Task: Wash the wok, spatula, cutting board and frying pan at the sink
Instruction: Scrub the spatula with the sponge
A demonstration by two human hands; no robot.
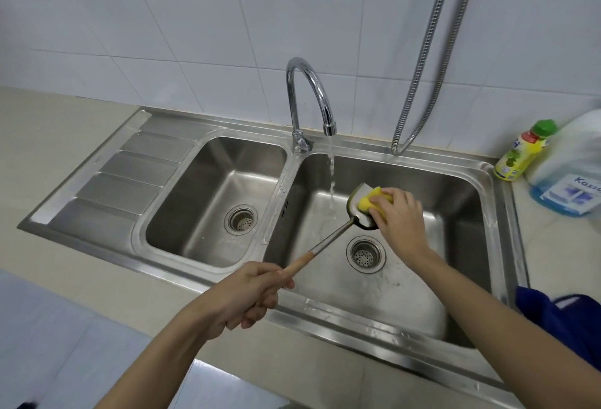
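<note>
Left hand (252,295) is fisted tight round the wooden end of the spatula (328,239) handle, near the front rim of the sink (325,314), over the divider between the two bowls

Spatula runs up and to the right from that grip, metal shaft over the right bowl (406,295), blade held above the bowl floor and tilted, just right of the water stream (331,177)

Right hand (398,216) is curled over a yellow sponge (374,202), fingers pressing it flat onto the spatula blade; thumb side hidden under the hand. White foam shows on the blade at the sponge edge

Faucet (309,96) spout is swung over the right bowl, water running, stream lands beside the blade, not clearly on it

Left bowl (208,207) holds nothing but its drain strainer (240,218); second strainer (366,254) in the right bowl sits below the blade. Suds and water spots on the right bowl floor and along the divider

Ribbed drainboard (130,177) at far left of the sink

On the bench (58,135) right of the sink: yellow dish-soap bottle with green cap (520,151), touching or just beside a big clear jug of blue liquid (572,168). Blue cloth (562,317) lies at the right front corner, partly behind the right forearm

Flexible metal hose (426,60) hangs down the tiled wall to the sink's back rim

Wok, cutting board and frying pan are not in view
</note>
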